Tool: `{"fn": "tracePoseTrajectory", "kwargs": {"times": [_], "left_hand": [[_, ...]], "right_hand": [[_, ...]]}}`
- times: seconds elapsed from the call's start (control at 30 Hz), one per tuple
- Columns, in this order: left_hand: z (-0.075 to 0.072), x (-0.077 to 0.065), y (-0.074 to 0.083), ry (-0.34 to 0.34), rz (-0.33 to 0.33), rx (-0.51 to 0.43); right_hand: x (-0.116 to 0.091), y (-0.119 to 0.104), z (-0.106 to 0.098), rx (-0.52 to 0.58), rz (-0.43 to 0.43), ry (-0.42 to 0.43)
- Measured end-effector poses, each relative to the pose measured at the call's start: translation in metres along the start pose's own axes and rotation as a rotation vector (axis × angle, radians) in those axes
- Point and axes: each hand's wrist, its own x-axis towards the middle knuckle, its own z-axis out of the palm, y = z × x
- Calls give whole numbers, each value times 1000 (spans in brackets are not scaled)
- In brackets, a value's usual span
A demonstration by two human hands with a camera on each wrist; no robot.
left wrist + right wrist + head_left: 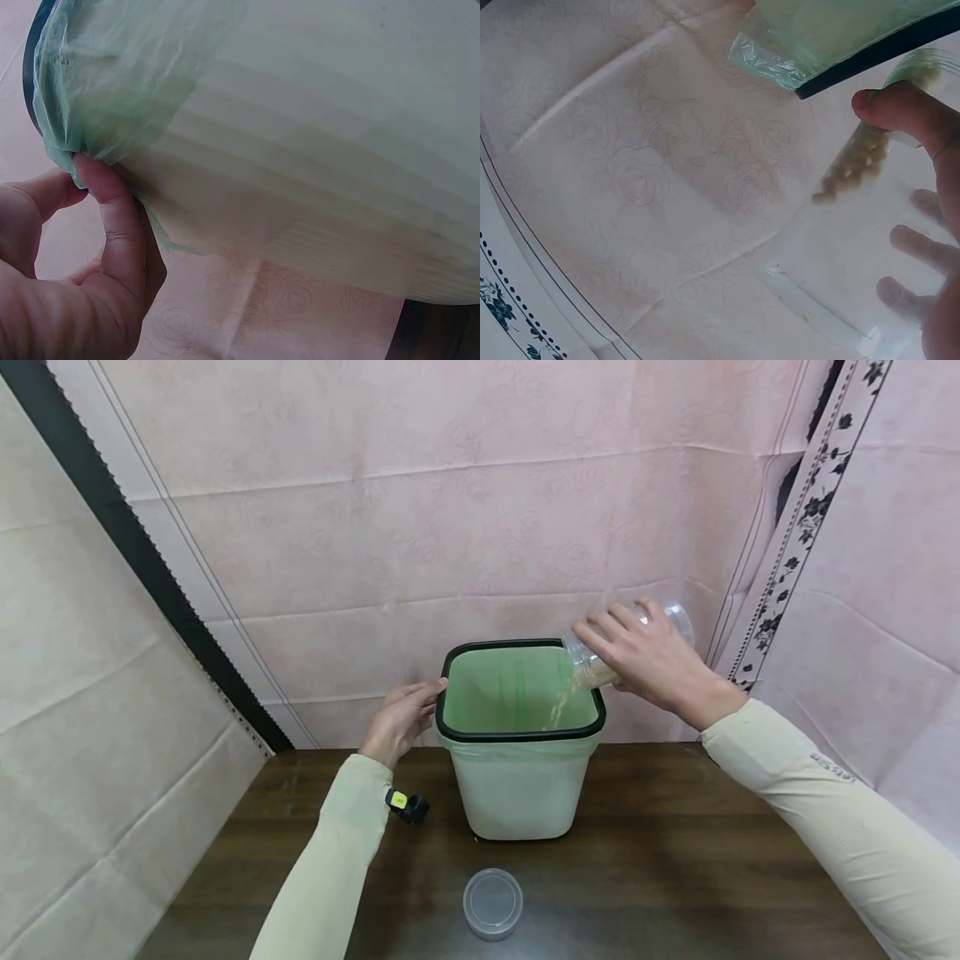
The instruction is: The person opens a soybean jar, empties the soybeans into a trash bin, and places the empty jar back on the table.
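A white bin (517, 793) with a black rim (517, 736) stands on the table, lined with a thin green plastic bag (498, 689) folded over its top. My left hand (403, 723) is at the bin's left rim; in the left wrist view, its thumb and forefinger pinch the bag's overhanging edge (66, 154). Above the bin's right side, my right hand (651, 656) grips a clear jar (681, 622), tilted mouth-down to the left. Small pale-brown pieces (855, 166) lie along the jar's lower wall, and a stream of them (561, 706) falls into the bag.
A round clear lid (492, 903) lies on the dark wooden table (675, 860) in front of the bin. Pink patterned cloth (480, 527) hangs behind, with more cloth on both sides. A black strap device (407, 806) sits at my left wrist.
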Motion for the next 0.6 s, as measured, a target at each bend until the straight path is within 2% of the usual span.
{"fn": "tracePoseTrajectory", "kwargs": {"times": [0.6], "left_hand": [[1, -3, 0, 10, -5, -26]], "right_hand": [[1, 0, 2, -28, -29, 58]]}}
